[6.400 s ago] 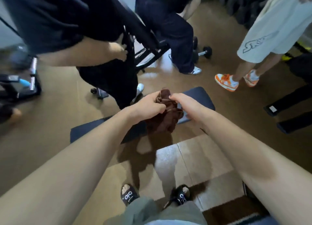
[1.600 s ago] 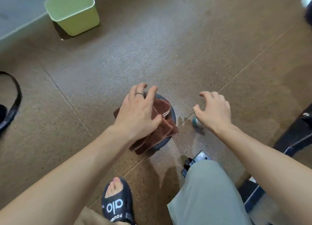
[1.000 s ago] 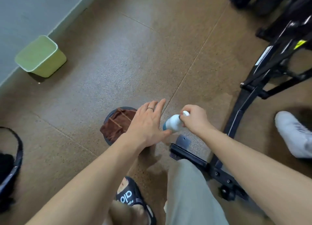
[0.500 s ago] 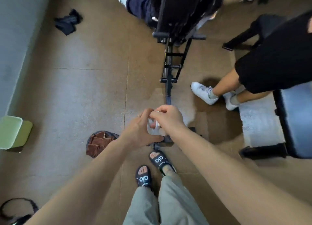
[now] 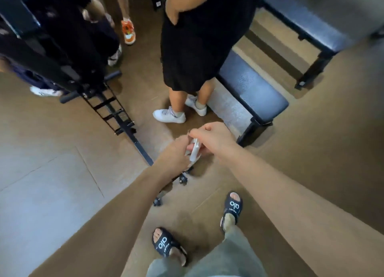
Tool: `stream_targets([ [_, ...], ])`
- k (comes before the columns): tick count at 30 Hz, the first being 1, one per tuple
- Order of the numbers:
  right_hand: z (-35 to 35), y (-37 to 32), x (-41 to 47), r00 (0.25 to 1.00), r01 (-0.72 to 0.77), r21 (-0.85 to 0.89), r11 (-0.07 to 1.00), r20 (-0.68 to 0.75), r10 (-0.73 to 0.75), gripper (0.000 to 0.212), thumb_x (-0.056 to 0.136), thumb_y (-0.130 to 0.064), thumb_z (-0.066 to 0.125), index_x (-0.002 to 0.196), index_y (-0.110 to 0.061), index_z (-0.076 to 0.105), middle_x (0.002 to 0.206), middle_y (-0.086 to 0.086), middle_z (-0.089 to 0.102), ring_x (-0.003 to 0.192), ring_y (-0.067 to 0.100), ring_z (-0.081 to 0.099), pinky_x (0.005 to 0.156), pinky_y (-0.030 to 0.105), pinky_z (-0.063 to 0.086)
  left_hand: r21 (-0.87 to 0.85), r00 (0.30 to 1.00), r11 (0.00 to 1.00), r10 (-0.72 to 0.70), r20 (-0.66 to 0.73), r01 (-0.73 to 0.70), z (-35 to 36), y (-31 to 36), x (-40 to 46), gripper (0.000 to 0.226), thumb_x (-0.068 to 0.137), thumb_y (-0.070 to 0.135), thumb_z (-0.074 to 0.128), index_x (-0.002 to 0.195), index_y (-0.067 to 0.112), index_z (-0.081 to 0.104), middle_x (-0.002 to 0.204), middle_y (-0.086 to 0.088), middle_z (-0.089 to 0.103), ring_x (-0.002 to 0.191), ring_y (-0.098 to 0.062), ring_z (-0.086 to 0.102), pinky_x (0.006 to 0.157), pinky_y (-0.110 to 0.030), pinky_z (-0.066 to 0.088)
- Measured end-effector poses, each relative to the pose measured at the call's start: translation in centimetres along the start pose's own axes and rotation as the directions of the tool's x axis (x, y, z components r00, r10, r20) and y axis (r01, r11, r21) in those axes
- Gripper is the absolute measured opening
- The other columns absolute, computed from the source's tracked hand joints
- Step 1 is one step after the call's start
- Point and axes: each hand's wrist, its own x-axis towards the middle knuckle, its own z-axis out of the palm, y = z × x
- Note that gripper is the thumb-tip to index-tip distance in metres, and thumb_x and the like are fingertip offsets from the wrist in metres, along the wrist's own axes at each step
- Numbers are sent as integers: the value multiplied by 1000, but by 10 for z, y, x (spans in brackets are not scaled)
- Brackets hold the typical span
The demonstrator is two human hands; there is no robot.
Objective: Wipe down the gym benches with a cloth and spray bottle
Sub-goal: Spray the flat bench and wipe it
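Note:
Both my hands meet in mid-air over the floor around a small white spray bottle (image 5: pixel 194 152). My left hand (image 5: pixel 176 154) wraps its lower part and my right hand (image 5: pixel 209 138) grips its top. Most of the bottle is hidden by my fingers. A dark blue padded bench (image 5: pixel 253 89) stands just ahead on the right, and a second long bench (image 5: pixel 307 21) lies further right. A black inclined bench (image 5: pixel 47 48) with a ladder frame stands at the upper left. The brown cloth is out of view.
A person in black shorts and white shoes (image 5: pixel 169 115) stands right ahead between the benches. Other people's feet, one in an orange shoe (image 5: pixel 128 31), are behind. The incline bench's base bar (image 5: pixel 141 150) runs across the floor under my hands. My sandalled feet (image 5: pixel 232 208) are below.
I put the brown cloth down on a round weight on the floor, picked up the spray bottle with my right hand, then stood and turned toward the benches, bringing both hands onto the bottle.

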Motion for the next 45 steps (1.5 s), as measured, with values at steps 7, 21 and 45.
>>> stream_targets([
  [7, -221, 43, 48, 984, 27, -51, 998, -175, -36, 18, 96, -29, 55, 92, -24, 72, 89, -1, 74, 94, 22, 69, 92, 40, 55, -34, 936, 990, 144, 323, -140, 82, 145, 116, 19, 99, 25, 66, 113, 34, 57, 111, 14, 64, 98, 1, 59, 89, -21, 47],
  [21, -520, 75, 113, 978, -23, 151, 988, 208, -9, 84, 76, 20, 54, 140, -34, 54, 124, -9, 69, 118, 8, 61, 96, 30, 46, -244, 774, 948, 310, 552, -205, 201, 368, 329, 24, 101, 37, 64, 123, 26, 66, 121, 5, 70, 108, -17, 67, 97, -44, 56],
  [45, -718, 19, 363, 984, 149, -336, 930, -45, -174, 13, 91, -18, 64, 104, -21, 65, 89, -7, 65, 77, 7, 62, 66, 16, 45, -265, 987, 962, 102, 121, -67, 304, 479, 609, 18, 100, 34, 62, 86, 29, 50, 84, 4, 53, 76, -7, 49, 67, -27, 38],
])
